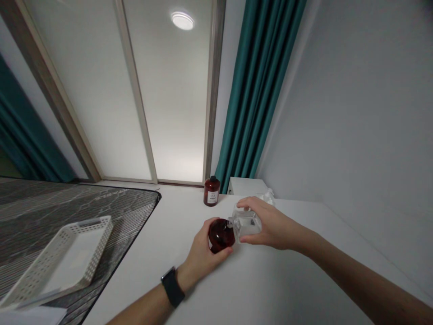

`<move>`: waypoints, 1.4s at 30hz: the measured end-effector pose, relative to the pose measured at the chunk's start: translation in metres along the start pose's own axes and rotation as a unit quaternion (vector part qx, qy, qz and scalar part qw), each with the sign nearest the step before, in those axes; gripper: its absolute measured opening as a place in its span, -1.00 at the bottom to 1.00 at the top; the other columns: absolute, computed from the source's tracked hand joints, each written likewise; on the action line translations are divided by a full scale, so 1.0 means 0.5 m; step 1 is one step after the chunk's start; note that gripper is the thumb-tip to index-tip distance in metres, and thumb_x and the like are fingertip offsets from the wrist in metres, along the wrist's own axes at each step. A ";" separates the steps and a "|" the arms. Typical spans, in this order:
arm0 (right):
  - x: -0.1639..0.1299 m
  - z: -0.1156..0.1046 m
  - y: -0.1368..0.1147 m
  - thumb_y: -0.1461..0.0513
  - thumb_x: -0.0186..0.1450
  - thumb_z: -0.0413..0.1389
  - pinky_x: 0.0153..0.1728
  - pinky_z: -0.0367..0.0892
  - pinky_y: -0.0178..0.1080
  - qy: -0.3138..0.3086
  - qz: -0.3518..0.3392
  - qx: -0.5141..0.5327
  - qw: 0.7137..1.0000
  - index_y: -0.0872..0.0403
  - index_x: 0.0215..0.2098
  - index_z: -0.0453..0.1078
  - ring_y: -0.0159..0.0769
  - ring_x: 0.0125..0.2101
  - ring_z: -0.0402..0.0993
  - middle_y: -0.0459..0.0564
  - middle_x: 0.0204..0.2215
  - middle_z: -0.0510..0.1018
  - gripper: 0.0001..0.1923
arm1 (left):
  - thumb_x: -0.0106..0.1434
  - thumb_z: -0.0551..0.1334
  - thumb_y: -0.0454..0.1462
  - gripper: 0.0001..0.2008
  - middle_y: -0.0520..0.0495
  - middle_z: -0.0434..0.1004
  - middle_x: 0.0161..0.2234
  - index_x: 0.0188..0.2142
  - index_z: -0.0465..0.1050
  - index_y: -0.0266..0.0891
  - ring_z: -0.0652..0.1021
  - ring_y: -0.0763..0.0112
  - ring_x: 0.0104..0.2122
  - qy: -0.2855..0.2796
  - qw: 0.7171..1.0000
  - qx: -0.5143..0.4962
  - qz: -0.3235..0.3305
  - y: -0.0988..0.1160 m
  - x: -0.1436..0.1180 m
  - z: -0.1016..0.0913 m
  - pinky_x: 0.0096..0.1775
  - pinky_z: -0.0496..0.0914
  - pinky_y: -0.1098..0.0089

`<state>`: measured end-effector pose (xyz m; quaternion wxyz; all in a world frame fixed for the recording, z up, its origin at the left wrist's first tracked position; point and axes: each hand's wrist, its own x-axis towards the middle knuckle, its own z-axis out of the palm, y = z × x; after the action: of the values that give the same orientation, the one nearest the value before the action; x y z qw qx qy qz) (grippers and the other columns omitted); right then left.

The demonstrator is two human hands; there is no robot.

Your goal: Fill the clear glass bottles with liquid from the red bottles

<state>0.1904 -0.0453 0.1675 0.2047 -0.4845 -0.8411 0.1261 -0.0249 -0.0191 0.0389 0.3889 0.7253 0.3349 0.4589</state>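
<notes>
My left hand (206, 248), with a dark watch on the wrist, is wrapped round a dark amber bottle (221, 234) over the white table. In my right hand (265, 223) is a clear glass bottle (246, 224) with a pale label, tipped on its side. Its narrow neck points left and meets the top of the amber bottle. Whether liquid is passing between them I cannot tell. Behind my hands, a second amber bottle (211, 192) with a black cap and a white label stands upright on the table.
A white perforated basket (98, 243) sits on a grey patterned mat (135, 203) at the left. At the back, a white box-like cabinet (248, 186) stands by the teal curtain (257, 90). The white table (152, 253) borders a grey wall on the right.
</notes>
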 end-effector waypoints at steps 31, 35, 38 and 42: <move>0.002 -0.002 0.001 0.18 0.08 0.40 0.10 0.36 0.05 0.007 -0.040 -0.032 0.999 0.08 0.08 0.30 -0.01 0.06 0.42 0.18 0.04 0.48 -0.35 | 0.06 0.37 -0.25 -0.39 -0.17 0.51 -0.01 0.09 0.24 -0.23 0.54 0.11 -0.04 -0.011 0.999 -0.031 0.000 -0.003 0.003 0.002 0.03 0.40 0.13; 0.002 -0.003 0.000 0.19 0.08 0.41 0.09 0.37 0.05 0.007 -0.045 -0.034 0.998 0.09 0.07 0.30 -0.01 0.05 0.43 0.17 0.03 0.49 -0.36 | 0.04 0.37 -0.25 -0.37 -0.18 0.51 -0.01 0.10 0.23 -0.23 0.54 0.11 -0.04 -0.018 0.999 -0.043 -0.011 -0.003 0.001 0.001 0.03 0.40 0.13; 0.003 -0.003 0.000 0.18 0.09 0.41 0.09 0.36 0.06 0.007 -0.049 -0.037 0.998 0.08 0.08 0.29 -0.01 0.06 0.41 0.18 0.04 0.48 -0.35 | 0.04 0.37 -0.26 -0.37 -0.17 0.51 -0.01 0.10 0.22 -0.23 0.54 0.11 -0.05 -0.019 0.999 -0.043 -0.015 -0.002 0.000 0.001 0.03 0.40 0.14; 0.003 -0.003 0.000 0.18 0.09 0.41 0.09 0.36 0.06 0.001 -0.047 -0.039 0.998 0.07 0.08 0.28 -0.01 0.06 0.41 0.17 0.04 0.48 -0.35 | 0.04 0.36 -0.27 -0.37 -0.16 0.52 -0.02 0.10 0.23 -0.23 0.54 0.12 -0.06 -0.018 0.999 -0.041 -0.016 -0.002 0.000 0.002 0.02 0.40 0.16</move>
<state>0.1903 -0.0438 0.1693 0.1921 -0.4520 -0.8671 0.0830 -0.0240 -0.0189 0.0376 0.4316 0.7113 0.3201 0.4531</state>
